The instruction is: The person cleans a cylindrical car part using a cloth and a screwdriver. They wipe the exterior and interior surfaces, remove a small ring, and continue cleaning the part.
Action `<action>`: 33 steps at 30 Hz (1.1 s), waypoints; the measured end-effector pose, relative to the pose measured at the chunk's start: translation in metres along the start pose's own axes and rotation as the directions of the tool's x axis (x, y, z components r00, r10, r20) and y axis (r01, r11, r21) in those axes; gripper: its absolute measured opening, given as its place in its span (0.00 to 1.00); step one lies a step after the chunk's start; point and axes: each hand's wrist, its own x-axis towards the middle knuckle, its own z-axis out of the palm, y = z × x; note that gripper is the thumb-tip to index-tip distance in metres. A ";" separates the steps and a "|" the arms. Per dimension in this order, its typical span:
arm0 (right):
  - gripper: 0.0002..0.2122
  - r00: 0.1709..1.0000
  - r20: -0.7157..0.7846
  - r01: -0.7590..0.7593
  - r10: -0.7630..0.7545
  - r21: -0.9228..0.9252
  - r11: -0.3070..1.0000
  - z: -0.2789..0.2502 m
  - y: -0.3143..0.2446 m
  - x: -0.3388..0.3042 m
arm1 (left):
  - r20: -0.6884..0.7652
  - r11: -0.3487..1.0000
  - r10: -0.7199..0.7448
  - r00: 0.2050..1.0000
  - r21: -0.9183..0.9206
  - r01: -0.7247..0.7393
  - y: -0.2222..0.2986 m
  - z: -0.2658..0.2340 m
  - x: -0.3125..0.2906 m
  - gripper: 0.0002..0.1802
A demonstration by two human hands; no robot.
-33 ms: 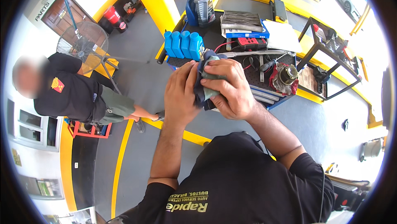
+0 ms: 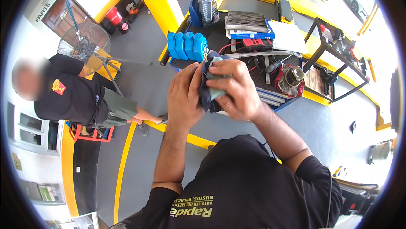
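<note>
Both of my hands are raised in front of me, over the near side of a tool cart (image 2: 270, 86). Between them is a bunched rag (image 2: 207, 95), dark navy with a grey-green part. My left hand (image 2: 185, 95) is closed against the rag's left side. From the right, my right hand (image 2: 237, 89) wraps its fingers over the grey-green cloth. Whether something lies inside the rag is hidden. Just beyond my hands, several blue bottles (image 2: 186, 46) stand on the cart.
The cart also carries a grey oil jug (image 2: 208, 9), a pleated filter (image 2: 247, 20), a red-and-black device (image 2: 258, 44) and a metal cylindrical part (image 2: 294, 76) on a rag. A black metal frame (image 2: 334, 59) stands right. At left are a person (image 2: 67, 89) and a fan (image 2: 84, 49).
My right hand has shifted very slightly on the rag, and its fingers lie a little differently over the grey-green cloth. My left hand stays in place.
</note>
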 end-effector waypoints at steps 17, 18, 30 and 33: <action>0.12 0.961 -0.049 -0.243 0.273 0.325 0.914 -0.030 0.035 -0.006 | 0.020 0.983 0.127 0.992 0.131 -0.128 0.003 0.010 0.003 0.43; 0.14 0.965 0.104 -0.259 0.241 0.214 0.942 -0.036 0.026 -0.006 | 0.024 0.982 0.129 0.991 0.139 -0.131 0.004 0.010 0.003 0.40; 0.16 0.990 0.137 0.020 -0.010 -0.071 0.997 -0.017 0.007 0.012 | 0.157 0.982 0.135 0.978 0.109 -0.153 0.015 -0.008 -0.002 0.33; 0.18 0.975 0.212 0.083 -0.069 -0.058 0.995 -0.021 0.018 0.003 | 0.153 0.992 0.116 0.981 0.034 -0.122 0.014 -0.005 -0.004 0.34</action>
